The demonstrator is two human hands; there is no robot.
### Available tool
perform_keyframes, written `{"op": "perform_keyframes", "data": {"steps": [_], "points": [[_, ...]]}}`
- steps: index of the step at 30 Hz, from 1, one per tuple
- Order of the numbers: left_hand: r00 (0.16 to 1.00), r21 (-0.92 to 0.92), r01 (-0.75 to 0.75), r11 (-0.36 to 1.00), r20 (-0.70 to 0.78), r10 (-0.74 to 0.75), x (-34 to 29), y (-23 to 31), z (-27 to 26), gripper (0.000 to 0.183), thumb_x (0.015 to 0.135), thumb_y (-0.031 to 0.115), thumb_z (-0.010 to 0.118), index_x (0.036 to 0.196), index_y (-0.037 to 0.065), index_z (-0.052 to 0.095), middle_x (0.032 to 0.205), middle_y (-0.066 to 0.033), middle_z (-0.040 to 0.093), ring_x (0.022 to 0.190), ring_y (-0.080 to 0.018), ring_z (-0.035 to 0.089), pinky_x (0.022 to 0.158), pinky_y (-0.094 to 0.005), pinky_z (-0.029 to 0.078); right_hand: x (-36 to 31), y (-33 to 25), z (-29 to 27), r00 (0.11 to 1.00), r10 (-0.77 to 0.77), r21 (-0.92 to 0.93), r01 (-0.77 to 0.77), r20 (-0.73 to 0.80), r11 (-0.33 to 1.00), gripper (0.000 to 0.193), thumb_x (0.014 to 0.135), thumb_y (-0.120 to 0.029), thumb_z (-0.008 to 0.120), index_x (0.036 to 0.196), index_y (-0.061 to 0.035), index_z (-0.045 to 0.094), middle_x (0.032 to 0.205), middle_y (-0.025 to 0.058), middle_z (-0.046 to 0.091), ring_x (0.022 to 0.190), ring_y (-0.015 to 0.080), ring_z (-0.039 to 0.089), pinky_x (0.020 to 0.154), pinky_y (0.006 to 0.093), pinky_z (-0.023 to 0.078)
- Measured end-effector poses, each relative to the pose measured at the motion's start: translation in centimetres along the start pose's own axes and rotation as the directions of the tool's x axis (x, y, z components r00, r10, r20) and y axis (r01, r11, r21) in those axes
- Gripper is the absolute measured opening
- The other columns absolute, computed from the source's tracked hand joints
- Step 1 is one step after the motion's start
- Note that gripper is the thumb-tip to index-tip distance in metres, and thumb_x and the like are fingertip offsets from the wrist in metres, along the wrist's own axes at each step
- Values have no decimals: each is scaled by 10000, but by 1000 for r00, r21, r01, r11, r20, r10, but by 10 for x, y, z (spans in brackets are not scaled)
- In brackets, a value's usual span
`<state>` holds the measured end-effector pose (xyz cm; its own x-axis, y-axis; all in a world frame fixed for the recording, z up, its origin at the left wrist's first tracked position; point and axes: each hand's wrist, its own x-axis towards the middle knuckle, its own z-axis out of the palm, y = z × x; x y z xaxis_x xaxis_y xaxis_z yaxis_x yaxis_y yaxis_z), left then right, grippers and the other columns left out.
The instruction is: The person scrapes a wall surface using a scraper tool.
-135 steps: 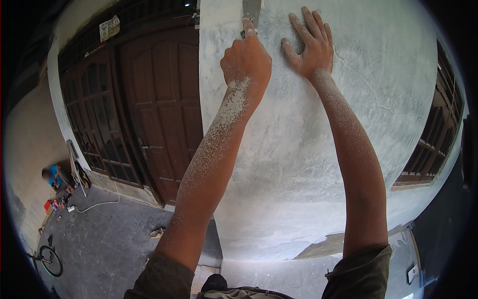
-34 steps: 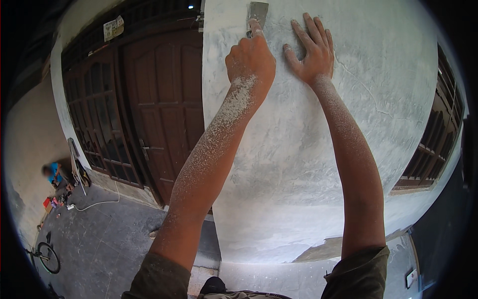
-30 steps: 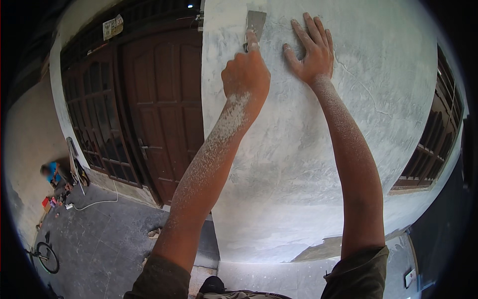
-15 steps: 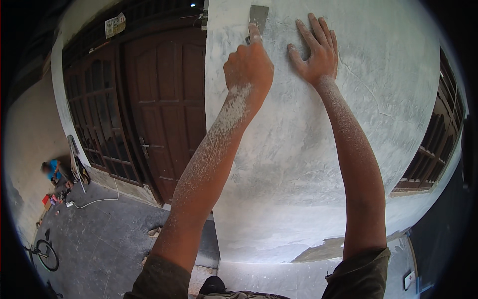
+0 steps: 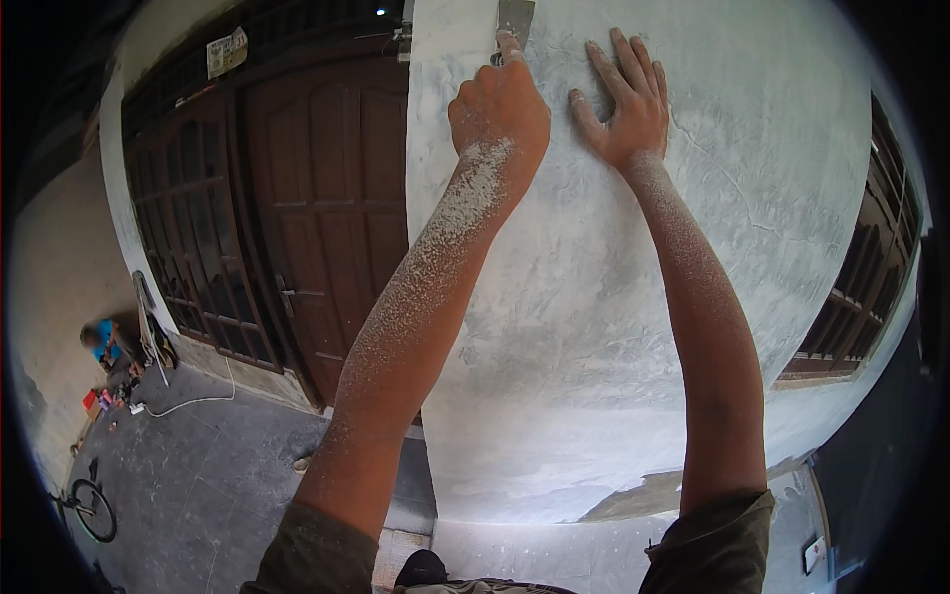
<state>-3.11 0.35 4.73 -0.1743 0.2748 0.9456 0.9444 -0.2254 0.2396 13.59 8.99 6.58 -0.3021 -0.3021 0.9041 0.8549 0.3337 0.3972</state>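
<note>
Behind left hand (image 5: 500, 111), scraper (image 5: 519, 18) only partly visible

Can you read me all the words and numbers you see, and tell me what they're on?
Calendar-like paper sheet up by the brown panelled door: print, mostly too small to read; I won't copy out the rest.
Putty knife in the left hand: no lettering I can make out.
White rectangular item at lower right: too small and blurred to tell if it has words.
</note>
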Motion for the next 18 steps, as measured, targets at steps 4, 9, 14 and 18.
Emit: {"op": "perform_keyframes", "data": {"steps": [4, 9, 14, 18], "points": [[996, 2, 18, 1000, 88, -18, -18, 2, 4, 518, 970, 158, 494, 1472, 50, 425, 884, -210, 714, 831, -367, 724, 714, -466, 597, -2, 4, -2, 1000, -3, -6, 3, 1, 1000, 593, 829, -408, 647, 1400, -270, 569, 1558, 30, 409, 1467, 258, 319, 1218, 490, 212], [998, -6, 8, 1000, 66, -8, -10, 3, 3, 520, 973, 164, 503, 1475, 56, 423, 873, -216, 710, 827, -374, 724, 704, -472, 595, -1, 3, -3, 1000, 1, -16, -1, 5, 1000, 590, 829, -406, 645, 1399, -271, 570, 1559, 27, 407, 1466, 255, 320, 1220, 489, 210], [999, 1, 3, 1000, 39, -3, -20, 2, 7, 512, 977, 167, 495, 1470, 46, 426, 862, -219, 708, 806, -376, 723, 688, -469, 594, -1, 3, -2, 1000, 2, -11, -2, 3, 1000, 593, 831, -405, 647, 1403, -271, 565, 1559, 25, 406, 1466, 253, 320, 1221, 488, 209], [991, 3, 21, 1000, 132, -21, -32, 0, 10, 506, 980, 176, 489, 1462, 34, 433, 860, -221, 708, 796, -378, 722, 683, -466, 594, -1, 4, -4, 1000, 4, -19, -4, 10, 1000, 589, 832, -393, 649, 1402, -271, 565, 1559, 25, 406, 1466, 254, 320, 1221, 490, 209]]}}
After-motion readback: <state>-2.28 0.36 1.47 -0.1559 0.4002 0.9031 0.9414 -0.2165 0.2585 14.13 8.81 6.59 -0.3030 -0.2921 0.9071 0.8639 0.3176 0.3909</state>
